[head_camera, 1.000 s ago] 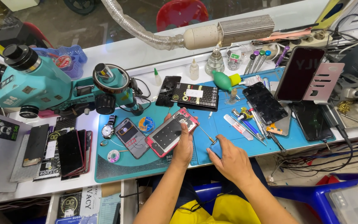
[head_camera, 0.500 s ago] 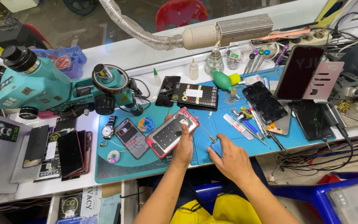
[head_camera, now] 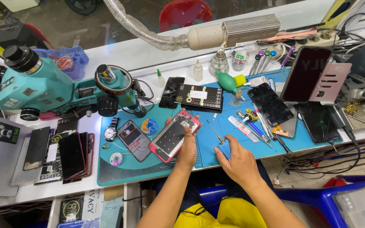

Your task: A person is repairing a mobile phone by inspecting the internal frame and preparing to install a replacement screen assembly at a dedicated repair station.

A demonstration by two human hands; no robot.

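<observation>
The red-framed phone (head_camera: 175, 136) lies near the blue mat's (head_camera: 313, 139) near edge, long axis running near-left to far-right, back open at its far end. A grey phone (head_camera: 132, 134) sits just left. The left hand (head_camera: 186, 148) grips its right edge; the right hand (head_camera: 238, 159) closes on a blue-handled screwdriver (head_camera: 219, 142), tip apparently clear of the phone.
</observation>
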